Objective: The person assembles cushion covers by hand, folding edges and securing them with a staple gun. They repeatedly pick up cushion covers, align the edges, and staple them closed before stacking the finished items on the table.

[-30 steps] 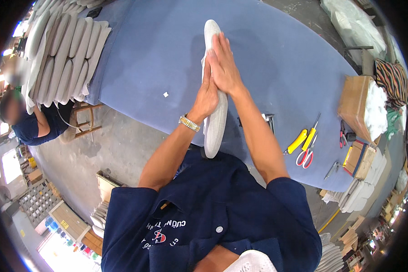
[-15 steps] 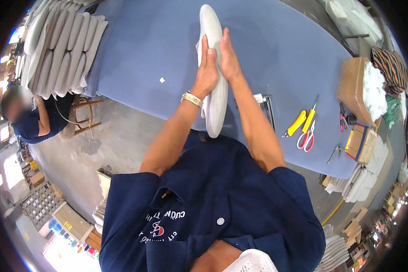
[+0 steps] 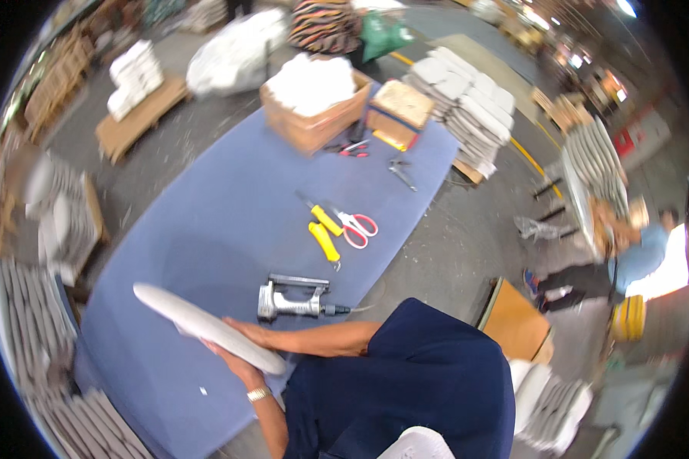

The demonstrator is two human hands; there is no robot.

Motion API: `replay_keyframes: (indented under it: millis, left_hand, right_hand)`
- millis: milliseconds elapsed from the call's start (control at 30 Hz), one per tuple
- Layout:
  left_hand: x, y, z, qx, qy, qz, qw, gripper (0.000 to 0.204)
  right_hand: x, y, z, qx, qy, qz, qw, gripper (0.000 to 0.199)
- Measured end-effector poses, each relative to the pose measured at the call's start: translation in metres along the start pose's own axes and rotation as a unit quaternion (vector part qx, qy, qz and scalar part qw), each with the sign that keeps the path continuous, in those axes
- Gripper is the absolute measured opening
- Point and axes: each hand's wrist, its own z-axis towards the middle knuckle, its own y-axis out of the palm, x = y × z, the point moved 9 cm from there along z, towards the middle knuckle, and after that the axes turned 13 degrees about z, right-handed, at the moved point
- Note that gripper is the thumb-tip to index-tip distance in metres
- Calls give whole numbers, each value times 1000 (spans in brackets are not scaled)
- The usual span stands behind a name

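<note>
A long, light grey padded cushion [image 3: 199, 323], seen edge-on, stands between my two hands over the blue table. My left hand [image 3: 233, 362], with a metal-band watch at its wrist, grips the lower side; its fingers are partly hidden. Pressed along the opposite side is my right hand [image 3: 245, 330]. Beside my right forearm lies a silver staple gun [image 3: 289, 300] with a hose attached. Farther along the table are yellow-handled cutters [image 3: 324, 242], a yellow-handled screwdriver [image 3: 327, 220] and red-and-white scissors [image 3: 356, 228].
A cardboard box [image 3: 314, 126] of white stuffing and a smaller box [image 3: 398, 111] stand at the table's far end, near pliers [image 3: 350, 148]. Stacked grey cushions [image 3: 467, 107] rise beyond. More stacks [image 3: 31, 329] line the left. A person [image 3: 628, 260] works at the right.
The view has swung to the right, bringing the boxes and far end of the table into the middle. The cushion is still between both hands.
</note>
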Motion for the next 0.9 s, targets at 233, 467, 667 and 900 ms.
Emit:
replay_keyframes:
  millis: [233, 467, 667, 900]
  left_hand:
    - [134, 21, -7, -131, 143, 353, 915, 79]
    - [212, -11, -55, -195, 204, 599, 750, 73]
    - [107, -123, -92, -163, 29, 539, 826, 54]
    - [0, -166, -174, 296, -101, 519, 795, 76]
  right_hand:
    - [-83, 86, -52, -85, 17, 316, 945, 95]
    - [-43, 130, -65, -191, 117, 223, 949, 100]
    - [97, 94, -101, -551, 158, -461, 677, 60]
    - [-82, -3, 35, -88, -49, -334, 937, 40]
